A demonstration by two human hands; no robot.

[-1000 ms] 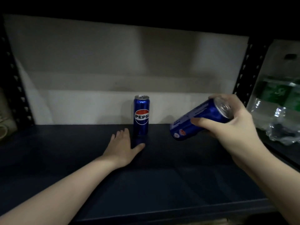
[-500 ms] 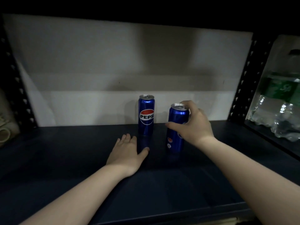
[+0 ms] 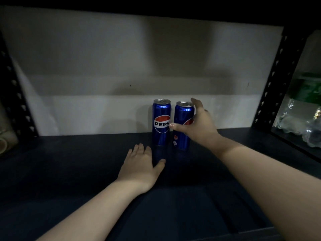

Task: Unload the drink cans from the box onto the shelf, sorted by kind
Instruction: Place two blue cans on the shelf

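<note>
Two blue Pepsi cans stand upright side by side at the back of the dark shelf (image 3: 86,171). The left can (image 3: 161,121) shows its logo. The right can (image 3: 182,117) is partly covered by my right hand (image 3: 199,126), which wraps it from the right, thumb across its front and fingers up by its rim. My left hand (image 3: 141,164) lies flat on the shelf just in front of the left can, fingers straight, holding nothing. The box is out of view.
A white wall panel (image 3: 104,66) backs the shelf. Perforated black uprights stand at the left (image 3: 15,94) and right (image 3: 272,84). A plastic-wrapped pack of bottles (image 3: 305,112) fills the bay to the right. A pale object (image 3: 5,140) sits at far left.
My right hand brought the second can from a tilt in the air down onto the shelf, then slid it back beside the first can. My left hand stayed flat on the shelf.
</note>
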